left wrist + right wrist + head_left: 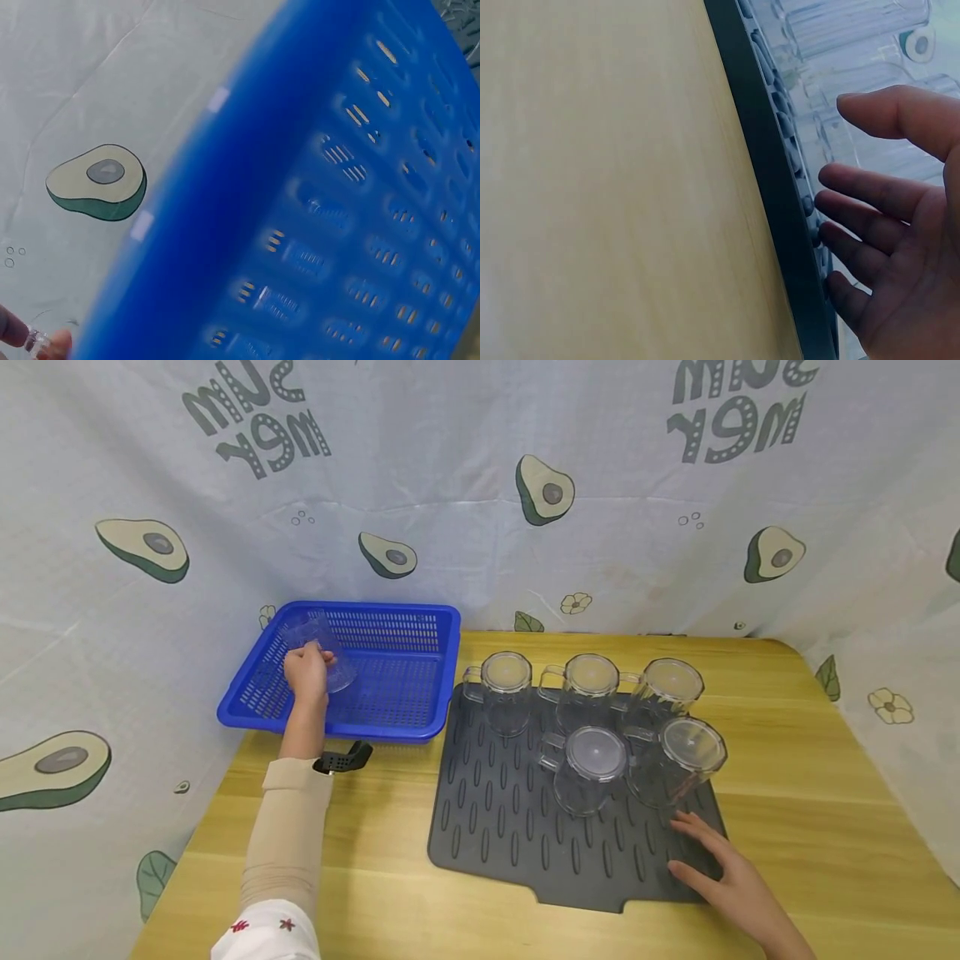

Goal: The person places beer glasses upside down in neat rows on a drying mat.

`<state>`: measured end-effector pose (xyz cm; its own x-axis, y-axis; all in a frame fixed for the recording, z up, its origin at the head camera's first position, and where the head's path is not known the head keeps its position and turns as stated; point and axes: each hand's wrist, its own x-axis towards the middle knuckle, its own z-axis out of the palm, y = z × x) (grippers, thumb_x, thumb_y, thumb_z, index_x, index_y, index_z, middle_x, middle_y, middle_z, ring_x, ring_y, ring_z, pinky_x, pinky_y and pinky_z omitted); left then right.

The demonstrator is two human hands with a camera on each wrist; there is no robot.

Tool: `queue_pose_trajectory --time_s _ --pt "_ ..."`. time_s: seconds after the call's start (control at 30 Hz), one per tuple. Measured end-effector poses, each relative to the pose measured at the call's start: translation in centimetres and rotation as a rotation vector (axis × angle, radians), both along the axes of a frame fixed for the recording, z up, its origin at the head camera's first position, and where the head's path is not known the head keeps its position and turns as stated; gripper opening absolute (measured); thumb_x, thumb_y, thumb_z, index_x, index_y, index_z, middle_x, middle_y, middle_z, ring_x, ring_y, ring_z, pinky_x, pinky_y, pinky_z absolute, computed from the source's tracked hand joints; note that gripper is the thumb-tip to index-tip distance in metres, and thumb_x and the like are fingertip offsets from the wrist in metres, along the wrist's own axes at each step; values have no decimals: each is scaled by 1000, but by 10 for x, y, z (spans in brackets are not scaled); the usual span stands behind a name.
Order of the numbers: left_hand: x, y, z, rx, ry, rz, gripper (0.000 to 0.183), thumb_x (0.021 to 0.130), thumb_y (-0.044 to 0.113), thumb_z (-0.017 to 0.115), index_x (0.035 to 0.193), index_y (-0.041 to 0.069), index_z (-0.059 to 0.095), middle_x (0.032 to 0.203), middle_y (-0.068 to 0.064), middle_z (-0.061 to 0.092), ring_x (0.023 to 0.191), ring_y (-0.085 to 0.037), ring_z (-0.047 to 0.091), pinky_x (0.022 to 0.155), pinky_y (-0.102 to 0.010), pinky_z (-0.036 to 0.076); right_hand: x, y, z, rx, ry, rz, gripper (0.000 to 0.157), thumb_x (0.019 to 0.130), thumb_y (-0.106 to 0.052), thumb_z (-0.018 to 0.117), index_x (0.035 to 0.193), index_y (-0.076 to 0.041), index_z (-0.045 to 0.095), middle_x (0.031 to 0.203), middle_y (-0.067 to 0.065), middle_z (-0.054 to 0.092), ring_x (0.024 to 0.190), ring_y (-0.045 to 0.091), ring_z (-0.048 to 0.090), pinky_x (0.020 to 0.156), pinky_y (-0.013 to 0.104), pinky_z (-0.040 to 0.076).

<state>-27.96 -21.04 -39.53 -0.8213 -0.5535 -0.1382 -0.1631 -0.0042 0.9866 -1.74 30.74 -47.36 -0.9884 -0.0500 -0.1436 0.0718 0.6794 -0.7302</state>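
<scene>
My left hand (306,670) pinches the handle of a clear glass mug (341,670) inside the blue slotted basket (452,668). The mug leans at a slant there; I cannot tell whether it touches the basket floor. In the left wrist view, fingertips (58,345) with a bit of clear glass between them show in the bottom corner. My right hand (731,885) is spread at the right front of the dark drying mat (487,827), fingers (866,180) apart and holding nothing. Its nearest thing is an upside-down glass mug (690,745) on the mat.
Several more clear mugs stand upside down on the mat, among them a front one (592,760) and a back left one (506,681), handles mostly leftward. Beneath lies a wooden table (382,860). A printed cloth (450,460) hangs behind and at both sides.
</scene>
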Motion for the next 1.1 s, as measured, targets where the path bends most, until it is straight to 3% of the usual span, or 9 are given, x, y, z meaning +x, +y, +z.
queue_pose_trajectory --time_s 0.1,0.17,0.27,0.53,0.73,0.97,1.1 --pt "4 1 0 -67 5 39 15 101 16 41 89 13 50 65 8 53 59 -2 56 81 -25 47 0 0 0 -3 -2 -1 57 89 -19 71 136 5 48 149 36 26 131 60 23 89 76 27" --pt "6 1 1 -106 6 47 17 100 17 41 89 12 52 68 6 53 59 -4 55 68 -23 44 0 0 0 -3 -2 -1 58 89 -19 71 136 5 48 149 36 25 131 60 23 89 76 26" --pt "8 2 1 -143 7 42 20 101 19 42 87 12 54 75 3 54 64 -8 53 59 -22 41 0 1 -1 -2 -4 -1 58 89 -19 72 136 4 48 149 36 25 131 60 23 90 76 26" --pt "10 1 -3 -111 55 45 23 99 15 43 78 11 50 84 -1 55 62 -9 41 54 -22 34 0 1 -2 4 23 3 57 88 -19 73 134 4 50 148 35 28 131 59 25 90 75 27" --pt "14 1 0 -87 110 68 26 97 12 44 72 10 48 77 -3 51 53 -7 32 47 -21 26 -1 1 -1 18 -2 5 58 88 -21 72 136 4 49 149 35 27 131 59 25 90 75 27" --pt "22 4 9 -31 260 85 28 95 6 46 67 11 47 70 -3 52 50 -6 32 46 -19 25 -2 -1 -1 57 1 13 59 87 -24 73 134 4 51 147 36 29 130 59 27 91 76 27" --pt "29 6 16 43 345 78 31 96 4 48 66 11 48 65 -3 51 54 -8 38 50 -19 31 -1 -2 -3 91 23 18 58 86 -25 74 132 4 52 146 36 31 129 59 30 90 75 29"
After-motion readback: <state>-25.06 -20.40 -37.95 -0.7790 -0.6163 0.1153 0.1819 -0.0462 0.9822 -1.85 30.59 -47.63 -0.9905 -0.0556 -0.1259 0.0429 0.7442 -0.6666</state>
